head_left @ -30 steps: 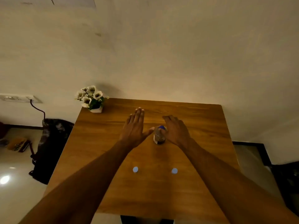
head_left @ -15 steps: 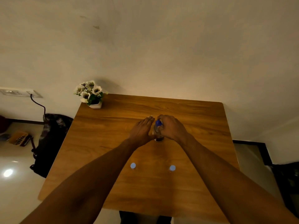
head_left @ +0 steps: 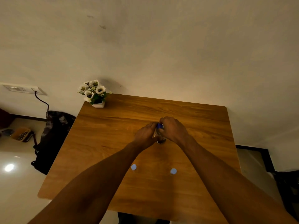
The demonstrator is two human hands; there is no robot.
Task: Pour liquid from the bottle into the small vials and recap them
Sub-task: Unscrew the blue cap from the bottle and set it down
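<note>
A small clear bottle [head_left: 160,138] with a blue cap [head_left: 159,125] stands upright in the middle of the wooden table [head_left: 113,143]. My left hand [head_left: 145,135] wraps around its left side. My right hand [head_left: 174,130] curls over the top, fingers at the blue cap. Most of the bottle is hidden between the two hands. Two small vials with pale blue caps stand nearer to me, one on the left [head_left: 133,167] and one on the right [head_left: 173,171], both capped and apart from my hands.
A white pot of white flowers [head_left: 94,94] sits at the table's far left corner, against the wall. A dark bag [head_left: 51,138] leans on the floor left of the table, below a wall socket with a cable [head_left: 24,89].
My left hand was open and flat beside the bottle a second ago; it has closed in around it. My right hand has shifted from the bottle's side up onto the cap.
</note>
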